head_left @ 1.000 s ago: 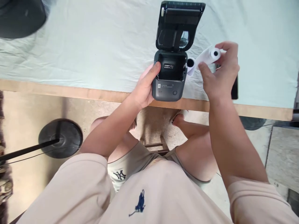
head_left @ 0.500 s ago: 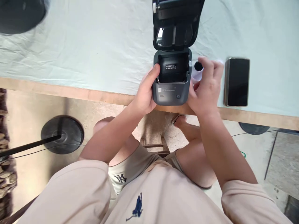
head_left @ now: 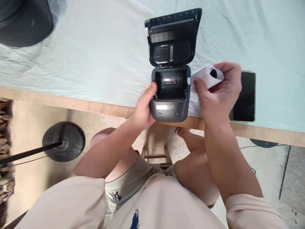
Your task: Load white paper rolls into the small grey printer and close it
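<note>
Since half a second ago the right hand has lifted away from the printer's side, bringing the white paper roll into open view beside the machine, and the printer itself now sits a little lower and nearer the table edge in the head view. The table, draped in a pale green cloth, fills the upper half, its bare wooden edge running along the front. At the far left corner sits a dark rounded object, too cropped to name. The dark grey label printer stands at the table's front edge with its lid swung up and back, leaving the empty paper bay open between the two hands. A black phone lies flat on the cloth to the right, partly hidden behind the right hand. The left hand grips the printer's left side — thumb hooked over the bay's rim, fingers wrapped under the body. The right hand's thumb and fingers are clamped on the paper roll, held just beside the printer's right wall, its hollow core facing up. Below the table a round black stand base rests on the floor.
</note>
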Action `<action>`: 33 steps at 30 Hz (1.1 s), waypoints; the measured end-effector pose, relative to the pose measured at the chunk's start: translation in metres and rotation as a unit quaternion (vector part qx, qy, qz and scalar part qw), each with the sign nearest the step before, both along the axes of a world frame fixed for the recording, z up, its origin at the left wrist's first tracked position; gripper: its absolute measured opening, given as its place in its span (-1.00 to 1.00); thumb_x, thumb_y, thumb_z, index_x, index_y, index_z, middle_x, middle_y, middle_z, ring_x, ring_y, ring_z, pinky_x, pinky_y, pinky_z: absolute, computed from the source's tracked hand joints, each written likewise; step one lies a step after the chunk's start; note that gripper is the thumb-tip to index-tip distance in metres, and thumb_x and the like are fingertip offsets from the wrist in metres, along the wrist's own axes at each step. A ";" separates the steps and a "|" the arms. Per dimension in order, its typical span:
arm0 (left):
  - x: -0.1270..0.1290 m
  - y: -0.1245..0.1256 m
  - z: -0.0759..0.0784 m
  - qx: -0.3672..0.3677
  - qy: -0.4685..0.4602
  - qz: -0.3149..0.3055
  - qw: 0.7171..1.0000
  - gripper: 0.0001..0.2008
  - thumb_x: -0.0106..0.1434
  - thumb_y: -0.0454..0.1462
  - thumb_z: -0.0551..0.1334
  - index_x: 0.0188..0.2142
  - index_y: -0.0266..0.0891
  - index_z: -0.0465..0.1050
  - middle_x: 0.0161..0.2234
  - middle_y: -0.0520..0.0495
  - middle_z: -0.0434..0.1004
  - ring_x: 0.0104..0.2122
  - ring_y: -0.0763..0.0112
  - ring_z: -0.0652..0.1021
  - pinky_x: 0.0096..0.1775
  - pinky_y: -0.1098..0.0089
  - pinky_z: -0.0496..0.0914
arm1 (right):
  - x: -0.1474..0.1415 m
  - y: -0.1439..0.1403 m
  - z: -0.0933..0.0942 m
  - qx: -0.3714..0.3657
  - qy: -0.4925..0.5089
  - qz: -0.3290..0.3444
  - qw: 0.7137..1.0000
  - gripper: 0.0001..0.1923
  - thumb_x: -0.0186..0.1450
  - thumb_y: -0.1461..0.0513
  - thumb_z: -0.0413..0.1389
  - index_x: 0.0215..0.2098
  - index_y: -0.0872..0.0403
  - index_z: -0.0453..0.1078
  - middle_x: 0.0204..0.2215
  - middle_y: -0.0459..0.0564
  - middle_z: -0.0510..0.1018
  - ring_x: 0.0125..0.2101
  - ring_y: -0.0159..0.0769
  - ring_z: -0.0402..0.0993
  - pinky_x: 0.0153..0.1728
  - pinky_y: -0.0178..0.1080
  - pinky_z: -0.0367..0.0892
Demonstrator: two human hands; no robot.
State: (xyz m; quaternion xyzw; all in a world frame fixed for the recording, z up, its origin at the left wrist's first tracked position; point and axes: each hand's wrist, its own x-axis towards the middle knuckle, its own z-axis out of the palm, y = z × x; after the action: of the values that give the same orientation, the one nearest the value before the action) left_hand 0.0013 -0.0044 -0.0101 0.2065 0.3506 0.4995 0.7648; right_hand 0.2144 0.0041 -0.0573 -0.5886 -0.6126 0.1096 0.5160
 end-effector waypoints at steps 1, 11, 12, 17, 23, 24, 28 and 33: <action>-0.001 -0.001 -0.001 -0.003 0.006 0.008 1.000 -0.62 0.71 -0.05 0.17 -0.05 -0.14 0.74 0.16 -0.07 0.85 0.66 0.04 0.47 0.50 0.12 0.60 | 0.002 0.003 -0.004 0.002 0.037 0.004 0.999 -0.47 0.51 -0.21 0.16 0.33 -0.26 0.26 0.06 0.07 0.60 -0.13 -0.02 0.61 -0.25 -0.03 0.50; 0.001 -0.002 -0.002 0.006 0.035 0.030 0.999 -0.62 0.71 -0.05 0.16 -0.05 -0.14 0.73 0.15 -0.09 0.85 0.64 0.07 0.50 0.51 0.12 0.58 | 0.007 0.013 -0.030 -0.001 0.226 0.037 0.973 -0.45 0.56 -0.18 0.03 0.45 -0.37 0.14 0.26 0.08 0.53 -0.03 -0.09 0.69 -0.37 -0.18 0.52; 0.002 -0.002 -0.001 0.011 0.035 0.029 0.999 -0.61 0.71 -0.06 0.16 -0.06 -0.15 0.73 0.13 -0.10 0.86 0.63 0.06 0.52 0.51 0.11 0.58 | 0.010 0.013 -0.031 -0.018 0.223 0.045 0.974 -0.42 0.56 -0.20 0.02 0.48 -0.38 0.11 0.29 0.09 0.52 0.02 -0.07 0.69 -0.34 -0.15 0.55; 0.005 0.001 0.002 0.028 0.044 0.024 0.998 -0.62 0.71 -0.05 0.18 -0.08 -0.14 0.73 0.09 -0.06 0.88 0.55 0.07 0.61 0.50 0.13 0.60 | 0.032 0.015 -0.031 -0.031 0.302 0.080 0.949 -0.24 0.46 -0.28 0.06 0.56 -0.47 0.08 0.46 0.12 0.48 0.26 0.17 0.65 -0.28 0.02 0.62; 0.005 0.000 0.000 0.053 0.034 -0.006 0.998 -0.71 0.64 -0.02 0.32 0.06 -0.12 0.71 0.16 -0.09 0.88 0.52 0.01 0.64 0.50 0.11 0.60 | 0.018 0.012 0.006 0.057 0.321 0.096 0.940 -0.41 0.43 -0.24 0.15 0.37 -0.38 0.34 0.28 0.09 0.60 0.15 0.13 0.70 -0.19 0.11 0.64; 0.005 -0.001 0.000 0.057 0.040 -0.011 0.997 -0.72 0.62 -0.01 0.35 0.07 -0.11 0.70 0.17 -0.08 0.87 0.52 0.00 0.64 0.49 0.11 0.61 | 0.009 0.008 0.019 0.102 0.283 0.099 0.948 -0.37 0.40 -0.23 0.20 0.38 -0.39 0.36 0.22 0.06 0.62 0.03 0.08 0.71 -0.28 0.04 0.58; 0.007 -0.005 0.000 0.089 0.057 -0.022 0.994 -0.67 0.54 0.05 0.47 0.10 -0.06 0.65 0.20 -0.05 0.84 0.54 -0.02 0.61 0.50 0.11 0.59 | -0.025 -0.015 0.075 0.138 0.010 0.131 0.982 -0.43 0.44 0.01 0.22 0.41 -0.33 0.42 0.11 0.01 0.70 -0.15 -0.04 0.73 -0.26 0.02 0.56; 0.007 -0.007 -0.003 0.111 0.051 -0.024 0.992 -0.49 0.42 0.13 0.59 0.15 -0.05 0.62 0.21 -0.07 0.80 0.54 -0.08 0.60 0.49 0.07 0.59 | -0.031 -0.030 0.101 0.047 -0.264 0.062 0.961 -0.51 0.38 0.39 0.15 0.18 -0.18 0.54 0.04 0.03 0.82 0.03 0.10 0.82 0.03 0.14 0.62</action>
State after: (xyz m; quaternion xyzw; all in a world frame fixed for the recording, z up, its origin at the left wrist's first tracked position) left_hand 0.0086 -0.0118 -0.0129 0.3239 0.3265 0.5057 0.7299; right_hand 0.1831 -0.0261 0.0434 -0.5326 -0.7667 -0.0472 0.3554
